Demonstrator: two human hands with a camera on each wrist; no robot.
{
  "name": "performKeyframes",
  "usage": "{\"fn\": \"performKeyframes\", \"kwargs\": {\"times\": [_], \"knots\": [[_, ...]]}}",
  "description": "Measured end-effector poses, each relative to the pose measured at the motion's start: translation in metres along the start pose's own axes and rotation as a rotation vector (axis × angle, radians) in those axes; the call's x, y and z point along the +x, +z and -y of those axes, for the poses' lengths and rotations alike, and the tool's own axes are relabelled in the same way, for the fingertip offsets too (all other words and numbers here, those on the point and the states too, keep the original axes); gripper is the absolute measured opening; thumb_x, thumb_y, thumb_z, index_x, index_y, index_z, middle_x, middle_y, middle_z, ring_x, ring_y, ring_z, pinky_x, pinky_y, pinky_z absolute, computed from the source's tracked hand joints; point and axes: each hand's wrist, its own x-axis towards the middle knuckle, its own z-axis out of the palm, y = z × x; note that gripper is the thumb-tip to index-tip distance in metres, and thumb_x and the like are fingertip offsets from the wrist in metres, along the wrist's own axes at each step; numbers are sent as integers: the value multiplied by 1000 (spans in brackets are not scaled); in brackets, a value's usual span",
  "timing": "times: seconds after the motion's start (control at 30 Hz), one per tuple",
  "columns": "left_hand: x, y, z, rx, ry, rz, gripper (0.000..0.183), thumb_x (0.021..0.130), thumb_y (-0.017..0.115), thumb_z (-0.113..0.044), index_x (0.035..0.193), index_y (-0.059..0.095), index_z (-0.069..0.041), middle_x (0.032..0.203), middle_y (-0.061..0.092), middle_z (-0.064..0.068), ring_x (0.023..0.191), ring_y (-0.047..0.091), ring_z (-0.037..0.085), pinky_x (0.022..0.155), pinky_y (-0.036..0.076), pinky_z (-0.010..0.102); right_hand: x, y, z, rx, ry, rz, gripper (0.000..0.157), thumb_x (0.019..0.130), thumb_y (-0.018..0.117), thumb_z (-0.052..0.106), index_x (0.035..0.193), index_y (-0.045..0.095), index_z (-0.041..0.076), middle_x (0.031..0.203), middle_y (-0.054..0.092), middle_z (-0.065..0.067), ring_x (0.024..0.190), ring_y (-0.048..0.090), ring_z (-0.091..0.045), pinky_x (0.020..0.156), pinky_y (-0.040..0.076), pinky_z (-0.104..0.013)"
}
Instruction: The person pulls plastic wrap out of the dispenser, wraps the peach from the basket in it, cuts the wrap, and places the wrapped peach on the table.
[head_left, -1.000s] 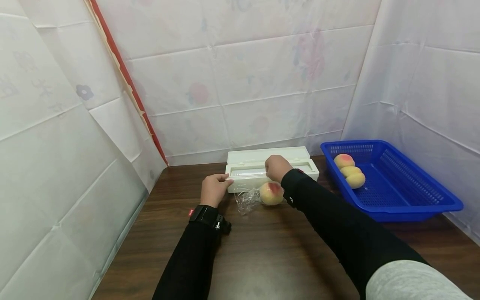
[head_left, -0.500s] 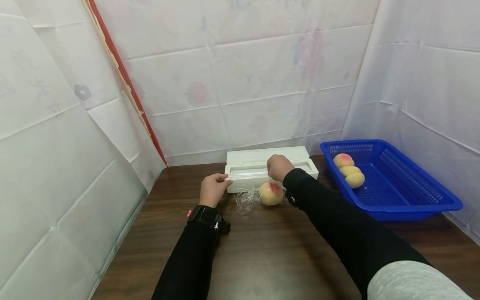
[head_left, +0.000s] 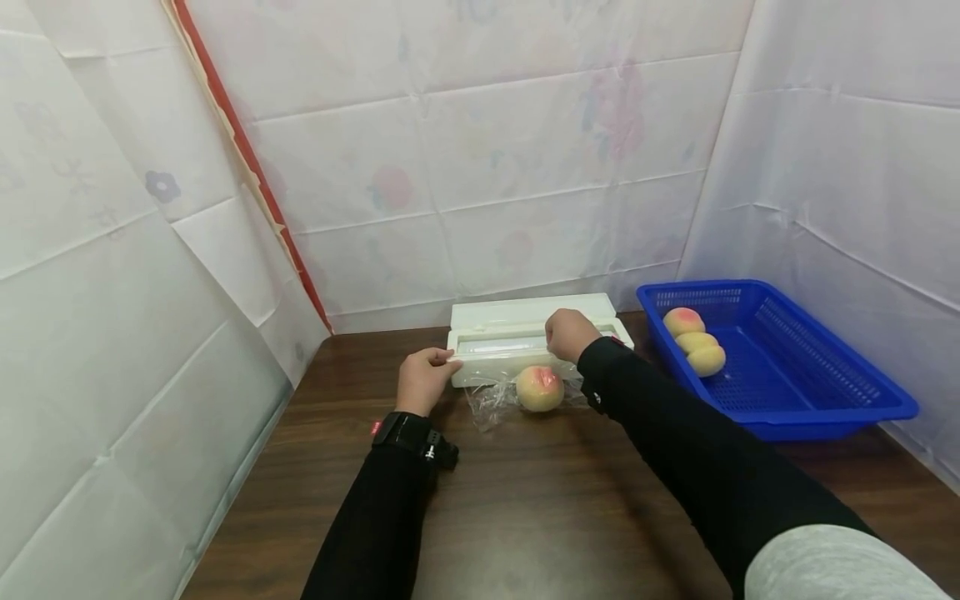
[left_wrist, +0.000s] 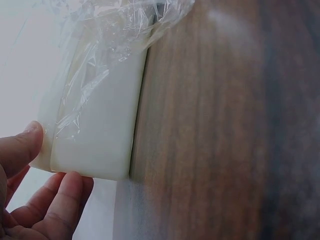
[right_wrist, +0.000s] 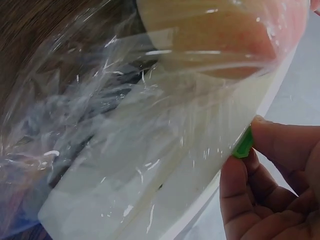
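Note:
A white cling film dispenser (head_left: 480,367) lies at the back of the table, lid raised behind it. My left hand (head_left: 422,382) grips its left end, thumb on top and fingers against the end face in the left wrist view. With thumb and fingers my right hand (head_left: 572,335) pinches a small green slide cutter (right_wrist: 244,144) on the dispenser's edge. Clear cling film (head_left: 489,403) hangs crumpled over the dispenser's front. A peach (head_left: 540,389) sits in front of the dispenser with film over it; in the right wrist view film also covers the peach (right_wrist: 210,35).
To the right stands a blue plastic basket (head_left: 813,417) holding a peach (head_left: 683,321) and two yellow fruits (head_left: 705,360) along its left side. White patterned sheeting (head_left: 517,150) covers the walls behind and beside the brown wooden table (head_left: 510,517).
My right hand has slid a little to the right along the dispenser, showing more film beside the peach. My left hand keeps its hold on the left end.

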Motion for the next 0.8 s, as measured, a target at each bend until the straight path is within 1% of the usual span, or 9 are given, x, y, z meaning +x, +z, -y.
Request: {"fn": "performKeyframes", "kwargs": {"times": [0.2,0.33,0.53,0.8], "knots": [[0,0,2,-4,1,-2,30,95,82,-35,120,82,-18,123,78,6,108,72,26,87,58,43,0,2,-8,-9,-11,-20,34,83,56,-8,58,54,14,61,48,1,62,39,-18,65,37,-34],[1,1,2,-11,-3,4,29,95,82,-35,120,82,-18,123,78,6,106,72,26,85,57,42,-3,-1,-9,-12,-10,-22,30,83,59,-7,60,59,11,61,53,0,63,43,-19,66,40,-34],[1,0,1,-11,-6,6,29,95,83,-35,118,82,-19,121,79,7,104,72,26,83,57,41,-5,-3,-10,-11,-3,-17,30,84,60,-6,60,60,11,62,55,-1,63,46,-19,66,41,-33],[1,0,1,-10,-5,-1,28,94,83,-34,117,82,-18,116,79,7,97,72,25,77,55,36,-5,-3,-16,7,9,0,30,88,64,-4,62,64,12,64,59,-2,64,48,-19,66,42,-34]]}}
